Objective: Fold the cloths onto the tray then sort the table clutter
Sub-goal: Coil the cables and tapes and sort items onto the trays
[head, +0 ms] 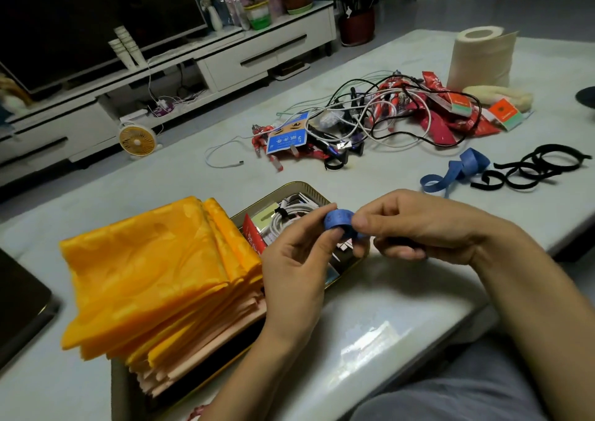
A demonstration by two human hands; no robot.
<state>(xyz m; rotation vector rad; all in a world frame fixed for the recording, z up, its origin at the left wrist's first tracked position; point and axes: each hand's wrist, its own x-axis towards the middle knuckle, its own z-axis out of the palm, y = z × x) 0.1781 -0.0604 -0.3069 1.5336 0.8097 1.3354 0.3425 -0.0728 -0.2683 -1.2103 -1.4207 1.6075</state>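
Observation:
A stack of folded yellow cloths (154, 279) lies on the left part of a dark tray (309, 192), with paler pink layers under it. The tray's far end holds a coiled white cable (283, 219) and small packets. Above that end, my left hand (296, 266) and my right hand (418, 227) both pinch a blue strap (338, 221) rolled into a small loop. A second blue strap (457, 169) lies loose on the table to the right.
A tangle of cables and red packets (370, 117) sits mid-table. Several black strap loops (531, 169) lie at the right, a paper roll (479, 59) behind them. A dark object (19, 304) rests at the left edge. A small fan (136, 140) stands on the floor.

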